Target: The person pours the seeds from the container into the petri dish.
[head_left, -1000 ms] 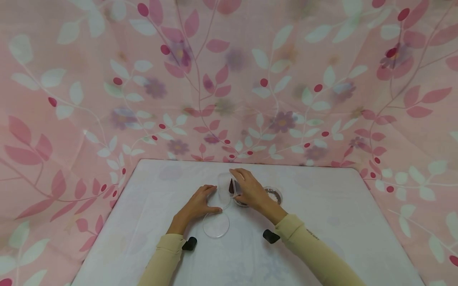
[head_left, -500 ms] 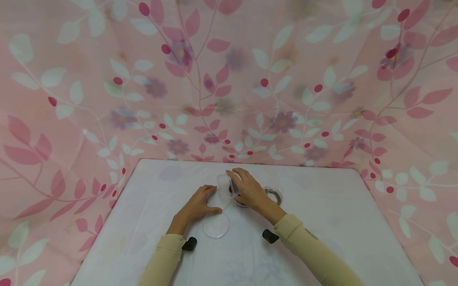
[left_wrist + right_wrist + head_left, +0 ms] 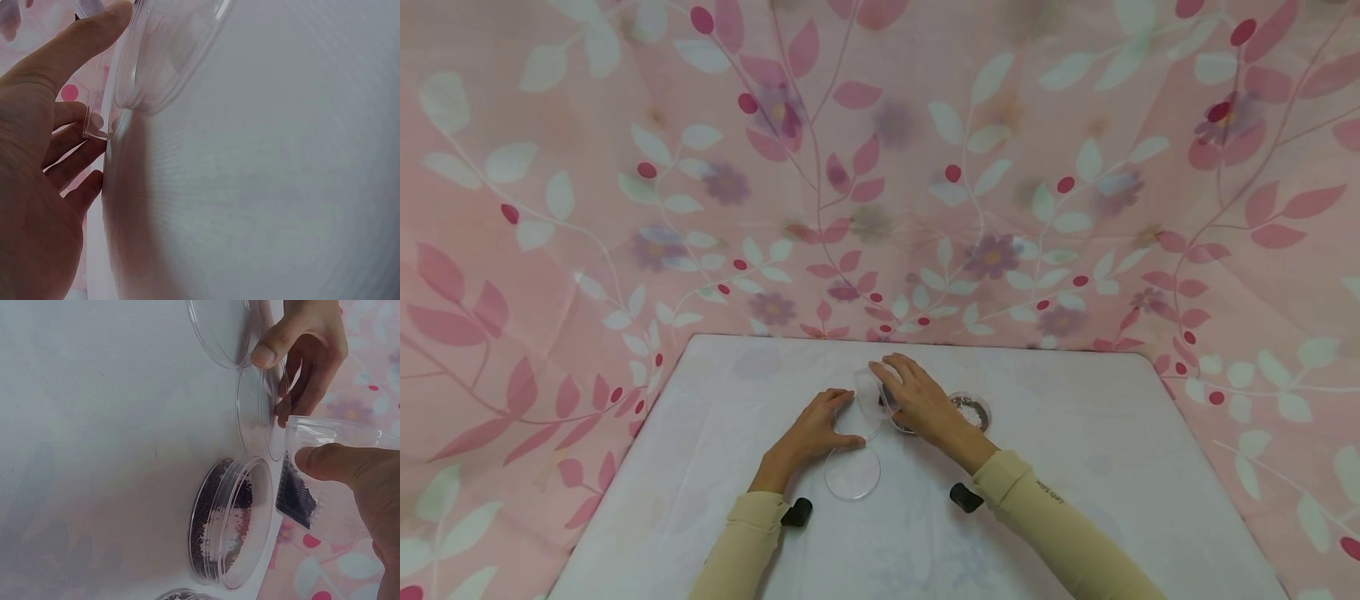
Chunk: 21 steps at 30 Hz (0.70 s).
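My left hand point(image 3: 811, 433) holds an empty clear dish point(image 3: 867, 417) on the white table, thumb point(image 3: 270, 351) on its near rim and fingers behind it. In the right wrist view this empty dish point(image 3: 259, 415) stands beside a clear dish of dark grains point(image 3: 230, 526). My right hand point(image 3: 923, 403) pinches a small clear container point(image 3: 312, 487) with dark grains in it, tilted over the empty dish's edge. In the left wrist view my left thumb point(image 3: 69, 47) lies against the clear dish point(image 3: 165, 53).
A second empty clear dish or lid point(image 3: 852, 472) lies near my left wrist. Another dish of dark grains point(image 3: 974, 409) sits to the right of my right hand. The white-covered table point(image 3: 1112, 467) is backed by a pink floral cloth point(image 3: 880, 167).
My right hand has shifted slightly left with the clear container, closer over the empty dish. The left hand has stayed put.
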Available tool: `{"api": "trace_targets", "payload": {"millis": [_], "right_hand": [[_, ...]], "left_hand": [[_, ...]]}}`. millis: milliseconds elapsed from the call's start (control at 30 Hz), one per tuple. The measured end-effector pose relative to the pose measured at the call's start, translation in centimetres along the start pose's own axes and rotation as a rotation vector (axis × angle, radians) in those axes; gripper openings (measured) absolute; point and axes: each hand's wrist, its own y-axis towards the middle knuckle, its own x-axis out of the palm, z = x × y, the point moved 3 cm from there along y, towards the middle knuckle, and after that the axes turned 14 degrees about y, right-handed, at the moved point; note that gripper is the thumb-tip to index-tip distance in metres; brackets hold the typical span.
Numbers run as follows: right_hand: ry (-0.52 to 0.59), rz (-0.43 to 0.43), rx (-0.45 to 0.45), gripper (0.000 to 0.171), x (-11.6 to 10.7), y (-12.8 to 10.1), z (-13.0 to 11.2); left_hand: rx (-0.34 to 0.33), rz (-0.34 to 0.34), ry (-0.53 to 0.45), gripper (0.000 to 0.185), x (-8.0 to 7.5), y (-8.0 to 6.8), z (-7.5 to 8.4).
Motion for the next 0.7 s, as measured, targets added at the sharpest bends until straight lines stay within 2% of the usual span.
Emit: {"api": "trace_targets", "payload": {"millis": [200,467,700], "right_hand": [[-0.074,0.019,-0.05,0.101,0.14,0.05,-0.28],[-0.156,0.01,-0.073,0.097,0.28,0.23,-0.48],[-0.176,0.005,-0.083,0.097,0.35,0.22,-0.6]], "left_hand": [[0.001,0.009,-0.007,0.091,0.07,-0.02,-0.06],[0.003,0.012,-0.004,0.09,0.01,0.0,-0.03],[0.012,0.017,-0.005,0.089,0.01,0.01,-0.02]]}}
